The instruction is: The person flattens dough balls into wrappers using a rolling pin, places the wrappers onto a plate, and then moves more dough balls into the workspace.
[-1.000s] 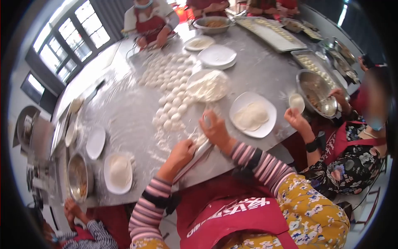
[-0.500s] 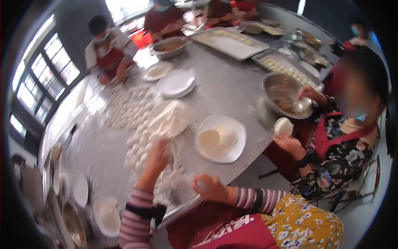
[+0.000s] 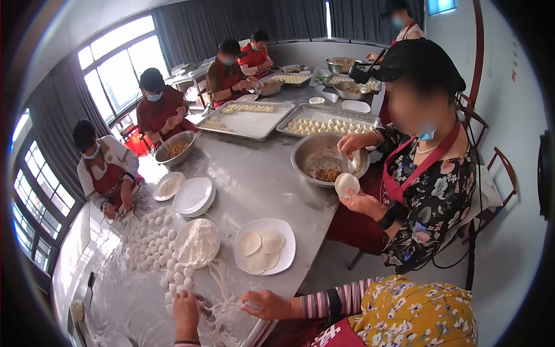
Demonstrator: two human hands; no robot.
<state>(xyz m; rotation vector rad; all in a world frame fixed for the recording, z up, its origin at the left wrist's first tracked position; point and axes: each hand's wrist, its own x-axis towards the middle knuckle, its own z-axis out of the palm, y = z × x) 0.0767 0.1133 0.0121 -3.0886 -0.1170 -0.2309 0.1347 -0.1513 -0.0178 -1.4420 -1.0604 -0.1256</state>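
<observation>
My left hand (image 3: 186,312) is at the near end of a group of flattened dough balls (image 3: 153,240), fingers bent and bunched on the floury table. What lies under its fingertips is hidden. My right hand (image 3: 269,305) is closed at the table's near edge, with a small pale thing showing at its fingers that I cannot make out. Ahead of my hands stand a bowl of flour (image 3: 198,246) and a square white plate (image 3: 289,254) holding several round dough wrappers (image 3: 272,242).
A co-worker at the right holds a wrapper (image 3: 347,184) beside a metal bowl of filling (image 3: 306,151). Trays of dumplings (image 3: 254,136) and stacked white plates (image 3: 193,195) stand farther back. Several other people work around the metal table (image 3: 260,179). A knife (image 3: 89,284) lies left.
My view has tilted up and shifted. My left hand has moved from beside the flour bowl back to the near dough balls. The plate's wrappers now lie spread out; my right hand stays closed.
</observation>
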